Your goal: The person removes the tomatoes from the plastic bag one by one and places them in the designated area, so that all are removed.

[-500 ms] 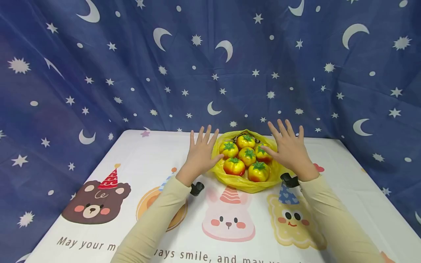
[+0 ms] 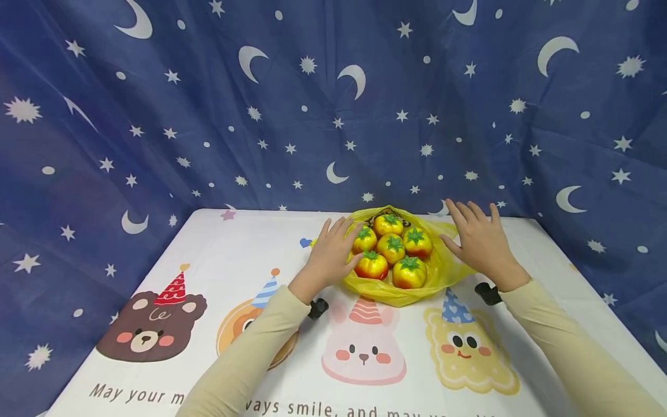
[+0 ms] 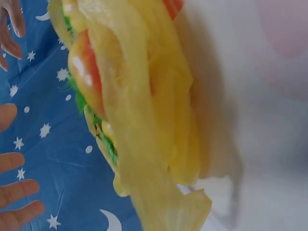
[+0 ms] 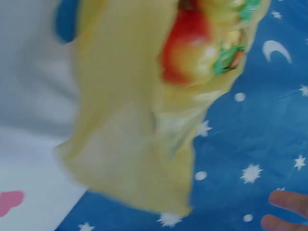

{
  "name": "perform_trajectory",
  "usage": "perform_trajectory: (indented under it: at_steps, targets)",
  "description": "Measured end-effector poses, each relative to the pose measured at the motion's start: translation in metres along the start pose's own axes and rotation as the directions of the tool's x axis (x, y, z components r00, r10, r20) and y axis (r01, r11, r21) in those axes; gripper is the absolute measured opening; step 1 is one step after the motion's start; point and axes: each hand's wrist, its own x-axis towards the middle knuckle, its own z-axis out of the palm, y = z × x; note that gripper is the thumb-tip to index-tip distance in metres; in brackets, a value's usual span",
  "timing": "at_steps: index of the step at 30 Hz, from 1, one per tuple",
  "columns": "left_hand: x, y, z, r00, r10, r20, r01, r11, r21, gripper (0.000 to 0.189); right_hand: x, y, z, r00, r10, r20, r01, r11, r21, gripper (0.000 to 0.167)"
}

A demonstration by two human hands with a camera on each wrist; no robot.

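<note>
Left hand [image 2: 329, 255] and right hand [image 2: 483, 242], fingers extended and gripping nothing, flank a translucent yellow plastic bag [image 2: 402, 297] on the white printed tablecloth [image 2: 237, 246], near its far edge. Within sit six glossy, round, red-and-yellow fruits [image 2: 391, 250] with green leafy tops. The film is probably light, limp and slippery, the fruits firm and apt to roll; the loose side flaps [image 2: 460, 267], gathered broadly, offer the best hold.

The table [image 2: 172, 243] gives a flat way in from the front to a yellow bag [image 2: 401, 296], open at the top. Six fruits [image 2: 410, 274] sit close together inside, with narrow gaps between. The left fingers [image 2: 353, 236] overhang the bag's left edge; the right fingers [image 2: 457, 216] flank its right. A blue curtain [image 2: 292, 87] walls off the back.
</note>
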Motion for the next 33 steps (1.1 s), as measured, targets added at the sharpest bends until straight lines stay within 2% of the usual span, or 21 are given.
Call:
perform_trajectory:
  at_steps: [5,8,12,18,22,26,33]
  targets:
    - [0.001,0.003,0.006,0.999,0.047,0.017,-0.047,0.999,0.000,0.057,-0.012,0.014,0.010,0.995,-0.046,-0.089,0.045,0.999,-0.009,0.066]
    - [0.003,0.005,0.009,0.997,0.055,0.048,-0.055,0.998,-0.001,0.057,-0.018,0.021,0.016,0.995,-0.044,-0.085,0.043,0.999,-0.017,0.060]
    - [0.006,0.006,0.015,0.996,0.068,0.056,-0.069,0.998,0.005,0.055,-0.024,0.030,0.022,0.996,-0.029,-0.083,0.026,0.999,-0.033,0.054]
    - [0.007,0.009,0.022,0.994,0.055,0.096,-0.054,0.998,-0.012,0.052,-0.030,0.040,0.032,0.991,-0.039,-0.125,0.033,0.998,-0.050,0.042]
    - [0.005,0.012,0.025,0.995,0.049,0.088,-0.046,0.999,-0.027,0.048,-0.030,0.042,0.036,0.994,-0.015,-0.112,0.009,0.998,-0.055,0.037]
    - [0.005,0.015,0.030,0.995,0.065,0.081,-0.065,0.998,-0.014,0.047,-0.030,0.043,0.040,0.996,0.013,-0.091,-0.016,0.999,-0.041,0.033]
    - [0.006,0.020,0.034,0.991,0.073,0.108,-0.072,0.997,-0.008,0.049,-0.033,0.039,0.044,0.996,0.021,-0.088,-0.020,1.000,0.003,0.026]
